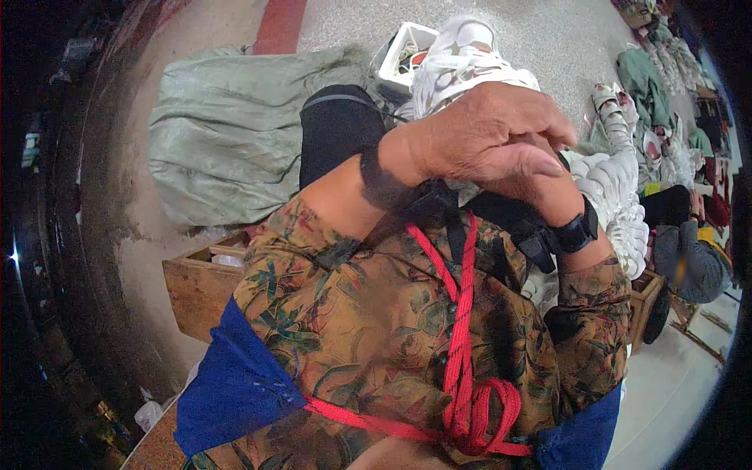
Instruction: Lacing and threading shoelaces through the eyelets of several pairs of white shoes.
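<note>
My left hand (pixel 486 129) reaches across in front of me, its fingers bent and its thumb tucked close beneath them. Whatever it grips, if anything, is out of sight. Partly under it lies my right hand (pixel 517 176), whose fingers are hidden. Both wrists wear dark bands. Just beyond the hands is a white lace-up sneaker (pixel 474 66), with its laces running toward my left hand. Whether either hand touches the sneaker cannot be made out.
A white bin (pixel 407 48) with small items stands beside the sneaker. Grey-green sacking (pixel 227 133) covers something at left, near a wooden box (pixel 200 290). White shoes (pixel 615 184) are piled at right. Another person (pixel 693 258) sits farther right. A red cord (pixel 464 337) hangs over my patterned shirt.
</note>
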`<state>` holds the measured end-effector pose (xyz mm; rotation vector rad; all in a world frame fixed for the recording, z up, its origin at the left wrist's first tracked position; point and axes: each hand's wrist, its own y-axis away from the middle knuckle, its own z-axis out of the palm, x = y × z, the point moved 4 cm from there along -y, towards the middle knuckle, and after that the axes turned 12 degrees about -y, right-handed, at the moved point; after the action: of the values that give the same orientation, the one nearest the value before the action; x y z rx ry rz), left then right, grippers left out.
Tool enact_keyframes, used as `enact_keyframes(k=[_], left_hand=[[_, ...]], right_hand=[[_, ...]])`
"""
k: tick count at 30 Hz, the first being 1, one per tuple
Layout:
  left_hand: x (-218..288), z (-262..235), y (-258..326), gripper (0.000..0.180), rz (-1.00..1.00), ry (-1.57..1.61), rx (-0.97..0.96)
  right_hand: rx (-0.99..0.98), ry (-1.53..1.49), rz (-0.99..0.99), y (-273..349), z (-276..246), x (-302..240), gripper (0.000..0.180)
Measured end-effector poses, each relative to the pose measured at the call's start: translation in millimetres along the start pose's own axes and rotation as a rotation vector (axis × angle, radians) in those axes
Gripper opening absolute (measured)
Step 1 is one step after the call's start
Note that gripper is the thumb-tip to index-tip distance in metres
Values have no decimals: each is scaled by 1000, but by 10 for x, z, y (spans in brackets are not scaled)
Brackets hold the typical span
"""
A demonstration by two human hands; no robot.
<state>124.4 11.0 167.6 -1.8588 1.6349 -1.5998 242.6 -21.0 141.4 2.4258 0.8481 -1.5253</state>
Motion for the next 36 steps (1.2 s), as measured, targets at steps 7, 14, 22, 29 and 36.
enact_keyframes(k=[7, 14, 22, 29, 36], left_hand=[[-144, 50, -158, 37, 20, -79, 30], [-207, 103, -187, 58, -157, 14, -54], [-103, 141, -174, 55, -446, 154, -226], [-158, 116, -151, 57, -645, 699, 45], [-302, 79, -216, 56, -377, 63, 49]], right_hand=[[29, 212, -26, -36, -143, -253, 22], [-65, 570, -74, 0, -285, -650, 11], [357, -807, 129, 45, -1084, -999, 21], [458, 315, 102, 41, -1244, 447, 29], [337, 84, 115, 240, -585, 119, 25]])
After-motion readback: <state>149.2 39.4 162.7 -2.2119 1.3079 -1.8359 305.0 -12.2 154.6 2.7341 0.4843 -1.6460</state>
